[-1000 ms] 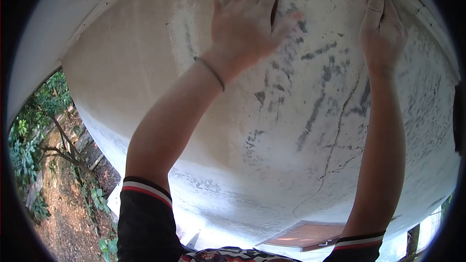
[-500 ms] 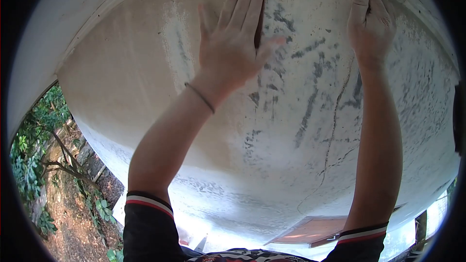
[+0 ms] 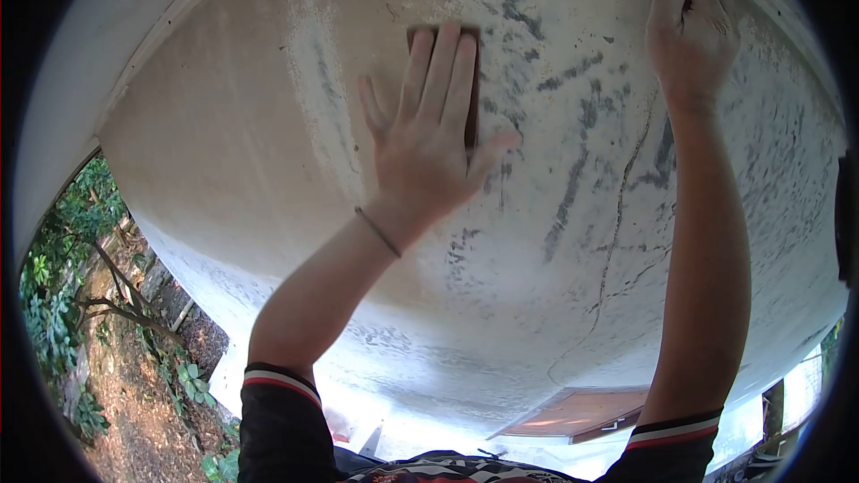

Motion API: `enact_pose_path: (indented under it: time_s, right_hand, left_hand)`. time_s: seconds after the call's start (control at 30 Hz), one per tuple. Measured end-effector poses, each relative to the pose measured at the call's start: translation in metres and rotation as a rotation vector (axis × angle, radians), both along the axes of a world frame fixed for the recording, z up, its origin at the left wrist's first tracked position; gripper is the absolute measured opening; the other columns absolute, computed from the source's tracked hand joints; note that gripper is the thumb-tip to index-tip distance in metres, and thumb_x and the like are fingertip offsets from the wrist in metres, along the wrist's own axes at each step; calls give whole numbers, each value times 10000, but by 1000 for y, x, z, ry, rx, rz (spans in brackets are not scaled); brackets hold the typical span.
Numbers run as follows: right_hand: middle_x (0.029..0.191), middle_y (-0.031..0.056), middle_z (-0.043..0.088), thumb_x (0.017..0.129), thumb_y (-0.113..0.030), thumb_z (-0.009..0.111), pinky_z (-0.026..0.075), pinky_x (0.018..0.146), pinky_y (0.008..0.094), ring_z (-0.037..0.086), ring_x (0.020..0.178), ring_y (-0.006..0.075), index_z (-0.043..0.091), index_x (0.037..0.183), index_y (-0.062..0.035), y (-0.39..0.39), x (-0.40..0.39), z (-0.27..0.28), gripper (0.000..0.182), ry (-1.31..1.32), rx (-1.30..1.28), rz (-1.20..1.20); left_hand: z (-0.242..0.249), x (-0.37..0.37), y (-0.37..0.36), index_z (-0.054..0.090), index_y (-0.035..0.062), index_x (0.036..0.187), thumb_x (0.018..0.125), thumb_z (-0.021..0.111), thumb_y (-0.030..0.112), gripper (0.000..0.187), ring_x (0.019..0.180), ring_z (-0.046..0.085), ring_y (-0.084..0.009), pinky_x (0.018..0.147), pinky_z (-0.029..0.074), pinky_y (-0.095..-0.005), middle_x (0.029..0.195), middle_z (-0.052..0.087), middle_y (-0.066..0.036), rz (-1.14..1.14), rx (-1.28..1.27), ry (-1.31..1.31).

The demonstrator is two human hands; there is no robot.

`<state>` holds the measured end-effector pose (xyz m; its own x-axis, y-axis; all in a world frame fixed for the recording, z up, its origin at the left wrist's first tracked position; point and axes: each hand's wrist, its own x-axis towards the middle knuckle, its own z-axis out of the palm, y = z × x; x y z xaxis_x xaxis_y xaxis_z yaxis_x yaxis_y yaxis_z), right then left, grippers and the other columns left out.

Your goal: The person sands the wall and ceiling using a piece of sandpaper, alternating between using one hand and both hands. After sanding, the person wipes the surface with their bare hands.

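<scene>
A worn, pale wall (image 3: 537, 304) with dark smudges and a long crack fills the view. My left hand (image 3: 425, 130) lies flat over a dark reddish-brown block (image 3: 473, 80), pressing it against the wall. Its fingers point up, with the thumb and little finger spread off the block. At the upper right, near the wall's top edge, my right hand (image 3: 693, 40) is closed, thumb upward; what it holds, if anything, is hidden.
Leafy plants (image 3: 54, 304) and brown ground (image 3: 134, 394) show at the lower left. A brown wooden panel (image 3: 573, 414) is at the bottom right. A pale ledge (image 3: 161, 45) runs along the top of the wall.
My left hand and the block have moved down the wall, slightly to the left. My right hand has barely shifted and stays closed at the upper right.
</scene>
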<state>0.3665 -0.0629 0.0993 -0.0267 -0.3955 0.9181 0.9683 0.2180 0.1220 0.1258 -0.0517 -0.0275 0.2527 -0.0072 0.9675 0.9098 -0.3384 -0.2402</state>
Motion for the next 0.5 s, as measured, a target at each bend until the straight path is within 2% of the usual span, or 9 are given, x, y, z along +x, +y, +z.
enact_pose_path:
  time_s: [0.03,0.13,0.23,0.33,0.4,0.5]
  right_hand:
    - [685,32,605,917,-255,517,470,641,331,585,693,219,661,820,-80,0,0,1,247,-7,3,-7]
    - [646,25,580,903,-244,536,461,621,338,574,674,215,641,778,-76,2,-7,3,234,-76,182,36]
    - [656,20,585,892,-231,546,468,641,339,574,681,210,631,766,-74,1,3,3,219,-66,90,-117]
    - [656,21,599,880,-239,559,479,624,328,590,680,209,629,767,-67,5,3,6,217,-99,176,-164]
    - [646,15,604,874,-258,565,484,590,325,598,648,212,620,750,-83,9,-3,3,222,-29,196,-139]
    - [622,5,603,858,-277,578,484,540,329,603,591,213,608,747,-111,8,-10,-1,202,53,123,-104]
  left_hand:
    - [30,2,-1,356,66,1404,879,366,636,775,1383,260,-226,1091,17,-574,1468,339,-98,-25,32,-8]
    - [85,3,-9,369,-27,1370,871,536,373,661,1365,288,-299,1105,128,-527,1425,375,-180,9,150,54]
    - [58,2,9,366,72,1402,879,369,634,767,1378,272,-213,1086,26,-574,1471,339,-86,-52,114,-11]
    - [-7,-5,2,351,74,1409,885,367,623,759,1371,285,-212,1082,29,-571,1470,341,-85,-17,-14,-35]
    - [-44,-15,2,346,74,1411,892,360,614,749,1369,289,-216,1086,27,-554,1476,330,-83,25,-47,-10]
    - [-38,-16,-5,340,72,1413,906,355,591,726,1367,292,-219,1091,34,-534,1483,316,-82,82,-71,27]
